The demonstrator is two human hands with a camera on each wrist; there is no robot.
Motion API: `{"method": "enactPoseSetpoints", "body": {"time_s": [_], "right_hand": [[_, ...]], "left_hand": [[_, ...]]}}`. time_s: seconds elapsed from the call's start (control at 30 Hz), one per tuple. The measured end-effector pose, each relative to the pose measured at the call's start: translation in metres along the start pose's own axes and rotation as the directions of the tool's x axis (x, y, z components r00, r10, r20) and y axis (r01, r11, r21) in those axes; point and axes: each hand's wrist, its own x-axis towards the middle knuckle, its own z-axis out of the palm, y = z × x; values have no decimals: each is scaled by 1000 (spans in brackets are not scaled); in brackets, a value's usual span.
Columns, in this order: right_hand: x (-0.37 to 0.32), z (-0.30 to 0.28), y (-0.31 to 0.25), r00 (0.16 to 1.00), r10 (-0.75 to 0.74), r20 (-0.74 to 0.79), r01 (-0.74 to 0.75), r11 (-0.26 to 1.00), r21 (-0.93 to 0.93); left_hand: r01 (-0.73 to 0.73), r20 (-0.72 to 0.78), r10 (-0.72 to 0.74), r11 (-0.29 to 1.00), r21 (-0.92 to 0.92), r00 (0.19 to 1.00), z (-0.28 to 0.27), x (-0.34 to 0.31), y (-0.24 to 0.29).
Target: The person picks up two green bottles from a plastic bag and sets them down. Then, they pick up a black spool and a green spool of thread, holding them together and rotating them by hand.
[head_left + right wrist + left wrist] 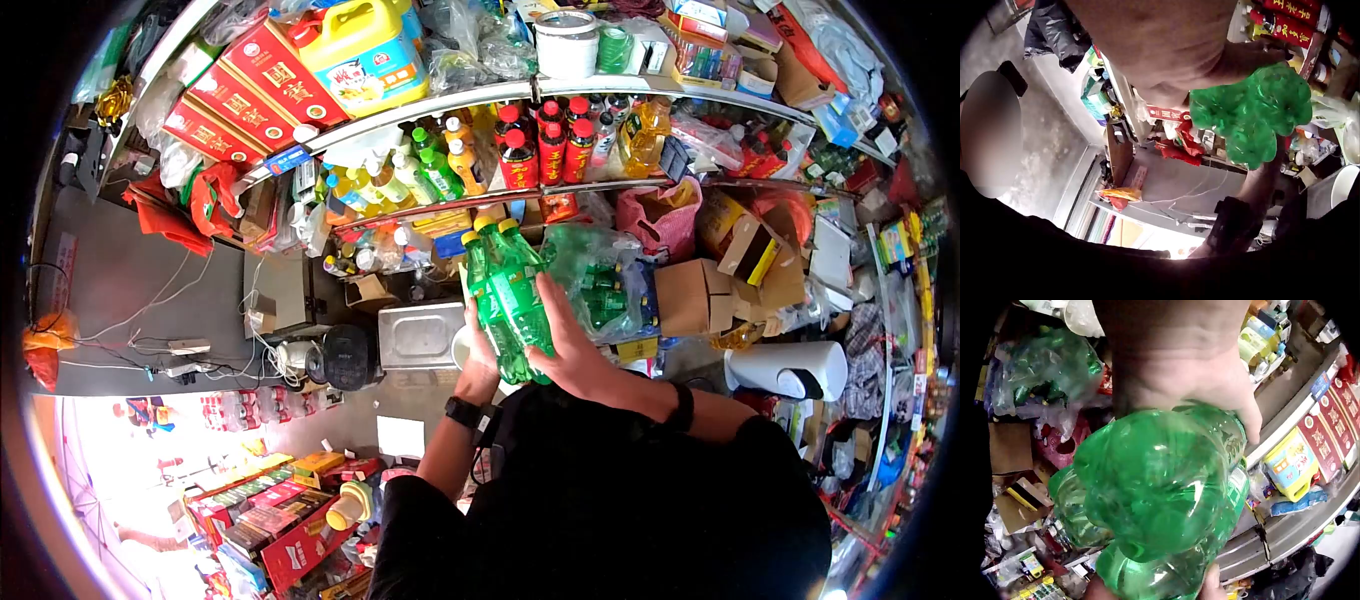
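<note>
Grip: left hand [482, 348] and right hand [574, 352] hold the bundle from opposite sides.
Green bottles [505, 295]: clustered between both hands, caps outward.
Handling: probably weighty, slick, squeezable; best clasped around the sides.
Beyond: plastic bag [572, 256], shelf [450, 103].

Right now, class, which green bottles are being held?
The yellow-capped bunch between the left hand and right hand; the bagged bottles and green-capped shelf bottles are untouched.

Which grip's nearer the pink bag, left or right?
Right. In the head view, the right grip is below and left of the pink bag; the left grip is farther left, across the green bottles.
</note>
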Motion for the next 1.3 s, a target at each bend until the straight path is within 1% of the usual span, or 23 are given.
{"method": "enactPoseSetpoints", "body": {"time_s": [0.1, 0.2, 0.3, 0.43, 0.6, 0.8, 0.93, 1.1, 1.13, 1.23, 1.27, 1.3], "right_hand": [[-4, 0, -1, 999, 32, 21, -33, 999, 25], [-4, 0, 2, 999, 33, 10, -34, 998, 58], [-1, -1, 5, 1000, -11, 2, 11, 997, 81], [2, -3, 6, 999, -42, -4, 42, 997, 63], [-3, -9, -1, 1000, 0, 26, -2, 998, 62], [-8, -11, 1, 999, -21, 27, 20, 998, 52], [-12, -15, -3, 1000, 22, -1, -21, 997, 79], [-14, -23, 0, 999, 10, -34, -7, 995, 102], [-14, -27, -4, 999, 49, -16, -47, 991, 123], [-13, -30, 3, 995, 98, -12, -93, 966, 243], [-13, -30, 4, 995, 99, -15, -92, 962, 258], [-13, -30, 6, 995, 100, -18, -91, 958, 273]], "left_hand": [[3, -14, -3, 1000, 8, 1000, -2, -2, -1], [-7, 60, 6, 1000, 17, 998, -8, -1, -1], [-32, 8, 31, 999, 34, 999, -6, -2, -2], [-54, 11, 53, 998, 35, 999, -6, -1, -6], [-70, -18, 71, 996, 52, 997, -9, 0, -9], [-40, -90, 45, 997, 65, 995, 1, -5, -8], [-15, -82, 19, 998, 56, 996, 8, -8, -8], [-7, -59, 9, 999, 36, 998, -1, -5, -15], [3, -80, -1, 1000, 28, 997, -7, -3, -17], [-6, -12, 7, 998, 63, 1000, -1, -6, -18], [-3, -54, 6, 998, 61, 999, 5, -8, -18], [-11, -54, 16, 997, 77, 998, 5, -7, -19]]}}
